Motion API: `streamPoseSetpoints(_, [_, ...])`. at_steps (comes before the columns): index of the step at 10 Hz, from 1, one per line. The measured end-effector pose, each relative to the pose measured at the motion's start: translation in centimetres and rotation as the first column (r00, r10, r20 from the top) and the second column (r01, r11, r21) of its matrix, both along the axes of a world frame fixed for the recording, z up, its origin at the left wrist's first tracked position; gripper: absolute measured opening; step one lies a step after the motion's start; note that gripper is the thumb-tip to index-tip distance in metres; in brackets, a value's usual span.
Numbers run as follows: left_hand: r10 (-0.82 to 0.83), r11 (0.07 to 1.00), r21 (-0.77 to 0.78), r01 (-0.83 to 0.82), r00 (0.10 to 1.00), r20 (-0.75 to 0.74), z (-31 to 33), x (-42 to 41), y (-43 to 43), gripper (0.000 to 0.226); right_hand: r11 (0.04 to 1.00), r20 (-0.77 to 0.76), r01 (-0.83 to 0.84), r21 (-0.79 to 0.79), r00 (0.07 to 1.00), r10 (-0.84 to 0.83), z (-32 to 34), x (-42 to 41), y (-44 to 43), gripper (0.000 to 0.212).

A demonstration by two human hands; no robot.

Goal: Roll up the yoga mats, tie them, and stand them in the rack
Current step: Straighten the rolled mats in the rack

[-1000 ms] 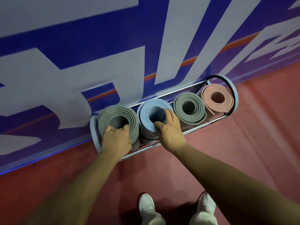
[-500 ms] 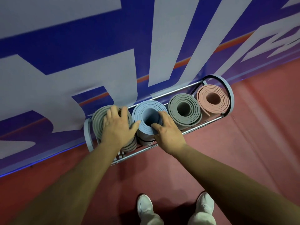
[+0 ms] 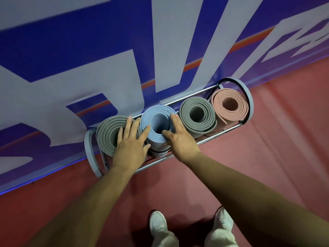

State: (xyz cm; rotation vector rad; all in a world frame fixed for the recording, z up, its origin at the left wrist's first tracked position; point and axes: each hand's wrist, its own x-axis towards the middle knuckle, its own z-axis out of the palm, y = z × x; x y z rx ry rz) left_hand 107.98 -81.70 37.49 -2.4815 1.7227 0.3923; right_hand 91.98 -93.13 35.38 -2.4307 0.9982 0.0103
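Four rolled mats stand on end in a metal rack (image 3: 249, 102) against the wall: a grey mat (image 3: 106, 136) at the left, then a blue mat (image 3: 156, 113), a second grey mat (image 3: 195, 113) and a pink mat (image 3: 229, 104). My left hand (image 3: 130, 145) lies flat with spread fingers on top of the left grey mat, its thumb touching the blue roll. My right hand (image 3: 179, 138) holds the blue mat's rim, thumb at the hollow core, fingers down its right side. A dark band shows around the blue roll lower down.
The rack sits on a red floor (image 3: 267, 157) right at the foot of a blue and white banner wall (image 3: 124, 50). My white shoes (image 3: 157, 223) stand just in front of it. Red floor stretches away to the right of the rack.
My left hand went from gripping the grey mat's near edge to lying flat across its top. My right hand's fingers came out of the blue roll's core and now run along its right side.
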Motion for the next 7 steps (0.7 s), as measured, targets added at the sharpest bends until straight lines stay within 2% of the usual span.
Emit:
streamPoseSetpoints(1, [0.063,0.998,-0.02,-0.064,0.997,-0.043,-0.6,-0.3,-0.6,0.069,0.999,0.005,-0.038,0.029,0.999,0.038,0.9,0.5,-0.3,0.041])
streamPoseSetpoints(2, [0.052,0.998,-0.043,-0.054,0.998,-0.032,-1.3,-0.6,-1.1,0.063,0.995,0.073,-0.093,-0.034,0.993,0.096,1.7,-0.4,-0.6,0.049])
streamPoseSetpoints(3, [0.087,0.994,-0.063,-0.089,0.996,-0.031,-1.4,-0.8,-1.5,0.054,0.955,0.066,0.138,-0.262,0.99,-0.125,1.9,-2.2,-1.6,0.063])
streamPoseSetpoints(4, [0.094,0.992,-0.089,-0.092,0.995,0.019,-1.8,-1.2,-0.9,0.051,0.933,-0.197,0.285,-0.219,0.924,-0.328,1.2,-3.9,-2.7,0.067])
streamPoseSetpoints(5, [0.108,0.99,-0.092,-0.104,0.993,0.041,-2.0,-1.6,-0.6,0.051,0.95,-0.201,0.249,-0.186,0.937,-0.285,0.2,-3.7,-3.1,0.048])
streamPoseSetpoints(6, [0.102,0.989,-0.114,-0.09,0.989,0.103,-1.7,-1.7,-1.0,0.055,0.948,-0.097,0.264,-0.176,0.954,-0.284,-0.3,-2.6,-4.2,0.042])
streamPoseSetpoints(7, [0.059,0.994,-0.094,-0.046,0.987,0.148,-1.6,-1.4,-2.0,0.074,0.964,-0.088,0.218,-0.151,0.968,-0.233,-0.6,-3.0,-5.4,0.043])
